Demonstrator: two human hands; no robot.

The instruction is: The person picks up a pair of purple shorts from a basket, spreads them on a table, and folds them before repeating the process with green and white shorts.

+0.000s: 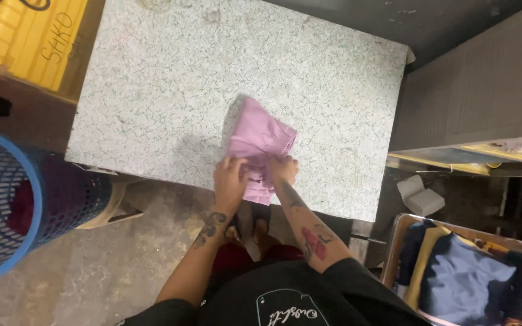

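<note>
A pink cloth point(260, 145) lies in the middle of the frame. It is soft and light pink, folded into a small bundle. It has a gathered, wrinkly edge on its right side. Its bottom end hangs a little over the near edge of the desk point(152, 90).

The desk is a big speckled slab, pale grey with thin green lines. It fills the top middle of the frame. In the upper left corner sits a yellow plastic thing point(25, 36). At the left edge stands a blue basket point(7, 205) full of holes, with something dark red inside. In the lower right corner is a crate point(454, 271) with folded clothes in blue, yellow and dark colours. Above it, a small white box point(421, 196) lies on the floor. The floor point(92, 271) at the bottom left is grey and stained. Nothing lies between the hands and the cloth.

The left hand point(231, 178) and the right hand point(284, 169) are side by side at the low end of the cloth, near the desk edge. Both hands touch it. The fingers of each hand are curled and pinch the cloth's bottom part. The rest of the cloth stretches up and away from the hands, flat on the desk.
</note>
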